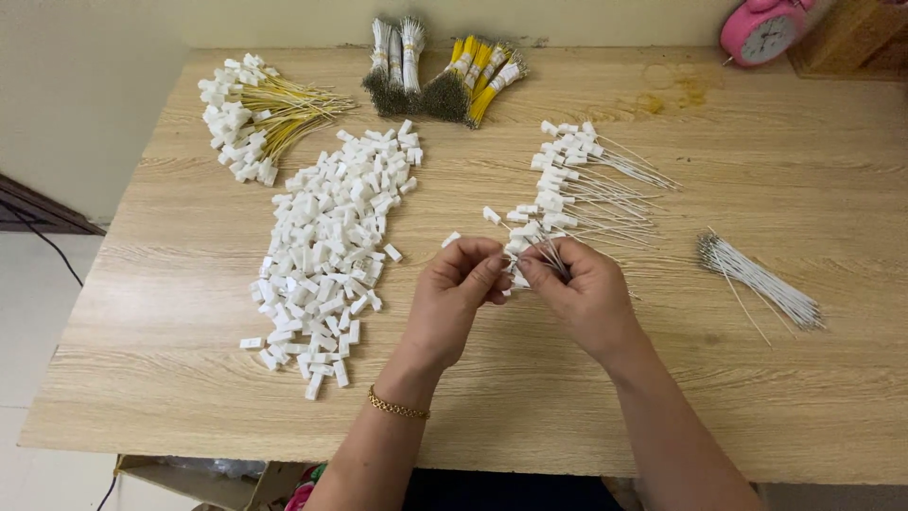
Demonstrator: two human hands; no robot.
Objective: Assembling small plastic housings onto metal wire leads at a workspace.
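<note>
My left hand (461,291) and my right hand (582,293) meet over the middle of the wooden table (738,378). Their fingertips pinch a small white plastic connector and thin white wires (541,252) between them. The right hand also grips a small bunch of those wires. A big heap of loose white connectors (331,241) lies just left of my left hand. Finished white wires with connectors (577,185) lie fanned out beyond my right hand.
A loose bundle of white wires (761,282) lies at the right. Yellow wires with connectors (257,114) sit at the far left, tied wire bundles (440,71) at the far middle. A pink alarm clock (761,30) stands at the far right.
</note>
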